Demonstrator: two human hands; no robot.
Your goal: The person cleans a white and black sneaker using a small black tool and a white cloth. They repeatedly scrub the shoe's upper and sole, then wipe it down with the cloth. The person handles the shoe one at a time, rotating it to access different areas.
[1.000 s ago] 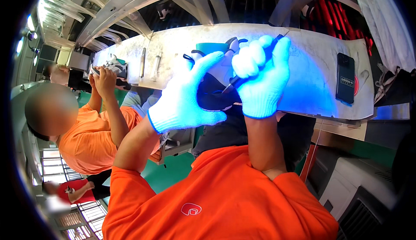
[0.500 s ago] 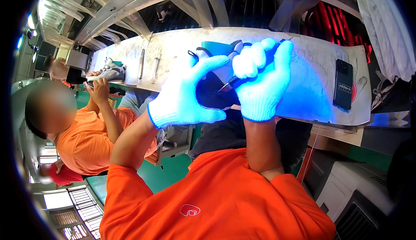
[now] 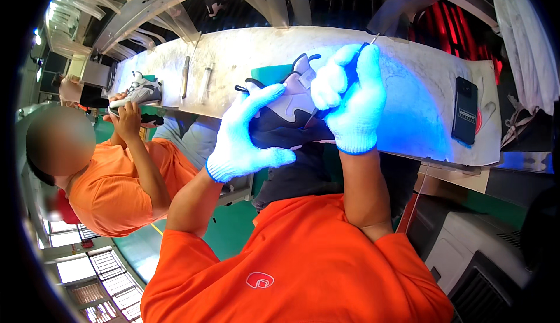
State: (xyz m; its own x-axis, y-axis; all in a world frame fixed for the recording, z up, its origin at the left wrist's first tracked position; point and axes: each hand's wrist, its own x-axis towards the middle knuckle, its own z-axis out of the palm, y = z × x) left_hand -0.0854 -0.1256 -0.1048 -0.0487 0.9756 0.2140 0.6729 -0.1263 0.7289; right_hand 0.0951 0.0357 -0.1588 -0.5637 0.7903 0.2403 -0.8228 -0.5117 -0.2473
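Head view: I see a grey-and-black shoe (image 3: 284,106) between both gloved hands, at the table (image 3: 230,60)'s near edge.
Left hand (image 3: 240,139): fingers and thumb spread around the shoe's left end, grasping it.
Right hand (image 3: 354,97): fingers clenched on a slim dark tool (image 3: 367,46); lower end at the shoe, metal tip poking out above the fist.
Phone (image 3: 465,110): on the table, well right of the shoe.

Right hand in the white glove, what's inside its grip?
From the right hand, a thin metal tip sticks out above and a dark end below, near the shoe. The glove covers the middle, so whether they join can't be seen.
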